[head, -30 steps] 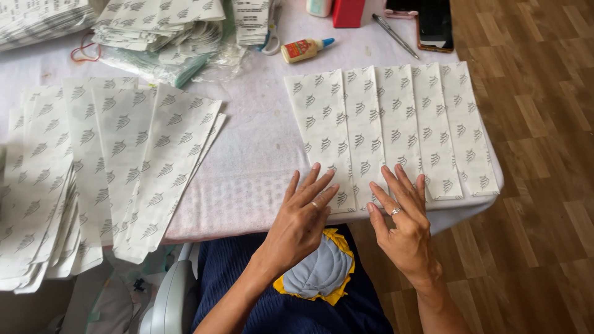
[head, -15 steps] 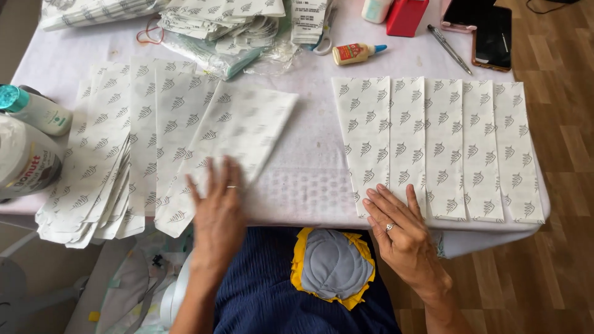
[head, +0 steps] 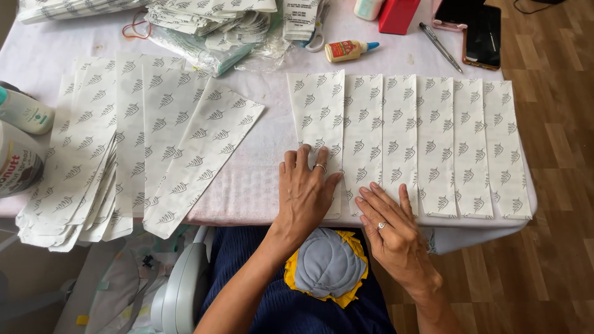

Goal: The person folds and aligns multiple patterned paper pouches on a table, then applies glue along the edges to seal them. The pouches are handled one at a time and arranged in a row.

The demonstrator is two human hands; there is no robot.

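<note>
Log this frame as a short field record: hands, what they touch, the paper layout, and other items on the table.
left hand: flat, palm down, on the leftmost sheet of the row
right hand: flat, on the near end of the next sheet
row of sheets: seven printed paper pieces laid side by side, edges overlapping
loose pile: same printed paper, fanned out at table left
table: white patterned cloth
far edge: glue bottle, pen, two phones, red box
left edge: two bottles
</note>
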